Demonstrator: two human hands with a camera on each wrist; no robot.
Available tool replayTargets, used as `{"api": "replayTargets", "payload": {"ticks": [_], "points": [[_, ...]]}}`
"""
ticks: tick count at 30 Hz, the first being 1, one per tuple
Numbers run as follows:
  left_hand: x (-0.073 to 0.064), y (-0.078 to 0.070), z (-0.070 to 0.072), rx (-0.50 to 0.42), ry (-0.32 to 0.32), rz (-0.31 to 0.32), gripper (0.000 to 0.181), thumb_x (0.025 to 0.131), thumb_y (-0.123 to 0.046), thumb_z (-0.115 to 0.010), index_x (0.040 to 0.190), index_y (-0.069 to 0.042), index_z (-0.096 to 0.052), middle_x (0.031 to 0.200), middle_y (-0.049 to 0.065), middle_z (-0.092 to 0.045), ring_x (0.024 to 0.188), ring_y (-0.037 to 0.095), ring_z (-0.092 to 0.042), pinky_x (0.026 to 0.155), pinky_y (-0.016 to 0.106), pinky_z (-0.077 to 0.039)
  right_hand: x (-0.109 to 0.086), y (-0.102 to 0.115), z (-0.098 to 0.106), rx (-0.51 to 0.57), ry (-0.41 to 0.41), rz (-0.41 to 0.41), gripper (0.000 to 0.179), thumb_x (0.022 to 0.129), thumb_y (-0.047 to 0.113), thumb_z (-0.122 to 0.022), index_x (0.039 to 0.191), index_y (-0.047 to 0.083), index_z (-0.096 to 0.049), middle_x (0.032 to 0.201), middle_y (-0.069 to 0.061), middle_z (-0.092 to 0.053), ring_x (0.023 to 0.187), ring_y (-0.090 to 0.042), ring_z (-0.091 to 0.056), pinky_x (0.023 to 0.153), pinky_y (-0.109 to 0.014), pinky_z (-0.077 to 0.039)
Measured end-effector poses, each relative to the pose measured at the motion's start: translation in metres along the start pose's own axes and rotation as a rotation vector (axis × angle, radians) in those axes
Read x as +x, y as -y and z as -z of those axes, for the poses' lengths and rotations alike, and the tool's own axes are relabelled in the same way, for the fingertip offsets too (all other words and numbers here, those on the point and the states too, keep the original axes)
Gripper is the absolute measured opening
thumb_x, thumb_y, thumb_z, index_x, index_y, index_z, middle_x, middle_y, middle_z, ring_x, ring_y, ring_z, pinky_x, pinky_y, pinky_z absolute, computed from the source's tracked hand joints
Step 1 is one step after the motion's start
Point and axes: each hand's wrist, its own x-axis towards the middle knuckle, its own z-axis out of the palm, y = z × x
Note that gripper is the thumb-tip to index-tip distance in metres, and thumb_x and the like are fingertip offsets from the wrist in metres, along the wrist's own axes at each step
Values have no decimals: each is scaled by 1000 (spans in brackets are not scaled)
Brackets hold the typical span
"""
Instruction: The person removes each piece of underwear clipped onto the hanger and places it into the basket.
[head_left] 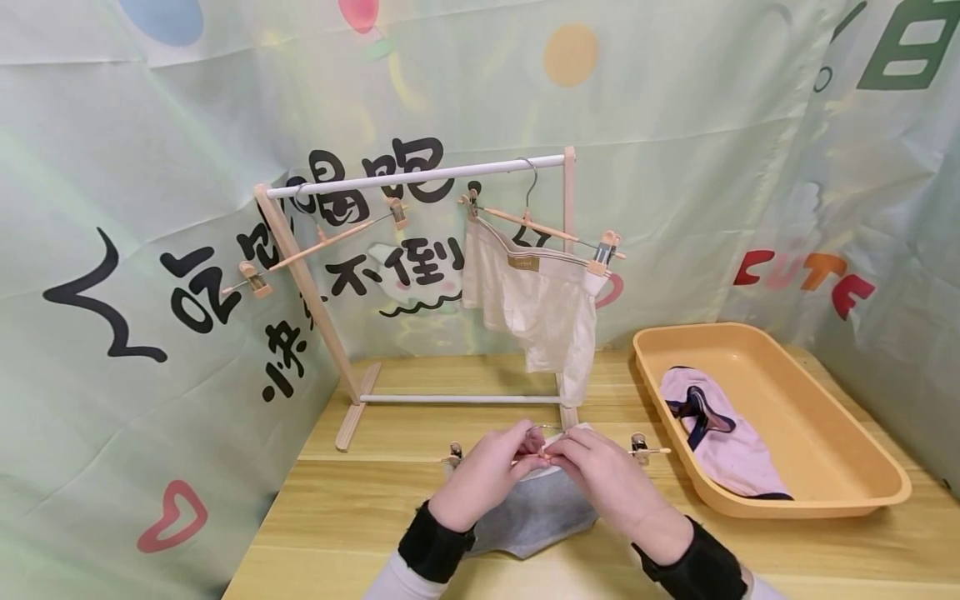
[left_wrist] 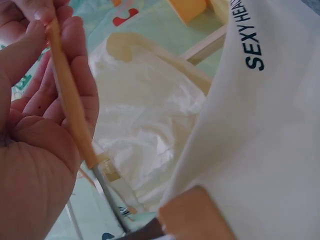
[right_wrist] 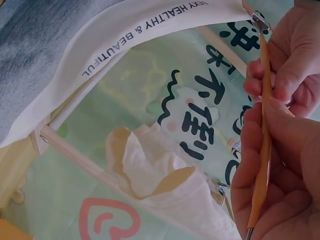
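Note:
Both hands meet at the middle of a peach clip hanger (left_wrist: 70,95). My left hand (head_left: 483,473) pinches its bar between thumb and fingers. Right beside it, my right hand (head_left: 600,477) grips the same bar; in the right wrist view the hanger bar (right_wrist: 265,165) crosses the fingers. From the hanger hang grey underpants (head_left: 528,518), their white waistband (right_wrist: 135,42) printed with dark letters. One metal clip (head_left: 640,447) shows past the right hand and another clip (head_left: 455,454) past the left. The hands cover most of the bar in the head view.
Behind the hands stands a small rack with a white rail (head_left: 420,177). On it hang an unfilled clip hanger (head_left: 322,242) at left and cream underpants (head_left: 536,300) at right. A yellow tray (head_left: 810,505) on the wooden table (head_left: 300,533) holds a pink garment (head_left: 738,458) with dark trim.

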Motion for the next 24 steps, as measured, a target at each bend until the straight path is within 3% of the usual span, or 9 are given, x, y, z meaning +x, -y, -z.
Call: {"api": "replayTargets", "payload": {"ticks": [3,7,12,17,19,24], "points": [[-1,-4,4,27,-12,15,19,89,-25,-65,104,-17,-56,93,-3,-71,86,-3,-60,73,17,-54,1,-1,2,8,-11,-13,18,76,6,-75,91,14,-70,87,6,-66,80,-7,-59,67,-27,-55],[-4,-8,15,83,-79,6,22,89,-28,-64,107,-16,-60,99,-1,-70,95,5,-61,79,27,-55,3,-3,4,4,-43,-14,18,73,6,-76,90,12,-71,87,2,-67,79,-10,-62,66,-29,-56],[-7,-5,36,132,-224,0,23,88,-26,-67,105,-12,-64,103,1,-68,103,12,-57,87,36,-52,4,-7,9,4,-54,-37,17,75,7,-75,91,12,-71,87,1,-67,77,-11,-62,64,-32,-56],[-12,8,57,94,-384,8,25,85,-27,-70,103,-11,-64,104,2,-66,103,13,-55,89,40,-50,5,-11,14,21,-49,-60,15,79,7,-73,92,12,-70,85,4,-65,75,-7,-60,62,-30,-55],[-14,15,63,63,-402,37,29,86,-32,-69,107,-12,-63,107,3,-64,105,13,-53,92,42,-49,5,-13,14,23,-60,-62,14,79,8,-73,92,13,-70,85,4,-65,76,-7,-60,63,-30,-55],[-19,29,72,-52,-369,166,35,87,-40,-64,113,-17,-61,113,2,-62,106,13,-53,94,47,-47,5,-16,17,47,-62,-97,14,82,10,-71,95,15,-70,90,6,-66,83,-7,-61,69,-31,-55]]}}
